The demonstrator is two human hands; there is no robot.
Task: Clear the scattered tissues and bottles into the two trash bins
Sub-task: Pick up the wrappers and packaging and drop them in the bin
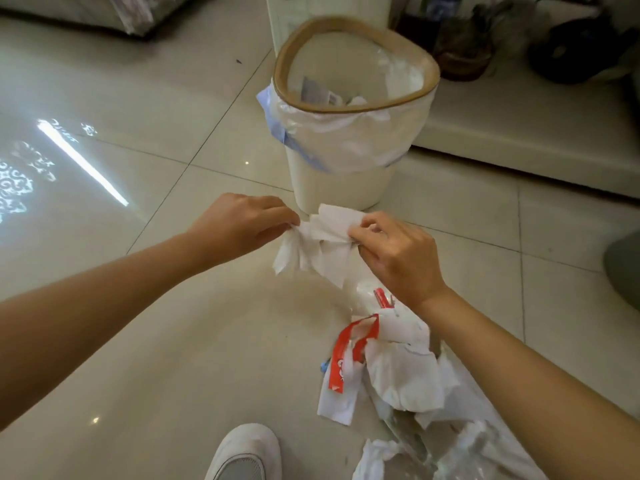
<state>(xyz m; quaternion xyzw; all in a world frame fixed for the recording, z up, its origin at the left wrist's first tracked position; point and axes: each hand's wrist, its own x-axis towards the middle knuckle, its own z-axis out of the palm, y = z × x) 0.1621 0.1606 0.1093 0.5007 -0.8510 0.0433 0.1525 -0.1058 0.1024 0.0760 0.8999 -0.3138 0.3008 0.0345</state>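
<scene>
Currently both hands pinch one crumpled tissue (320, 244): left hand (239, 225) on its left end, right hand (398, 258) on its right, stretched between them above the floor, just in front of the lined trash bin (349, 133). Probably bunching it for a single drop; bin mouth sits just ahead. More tissues and a red-labelled wrapper (346, 355) lie piled below the right forearm. Second bin not visible.
</scene>
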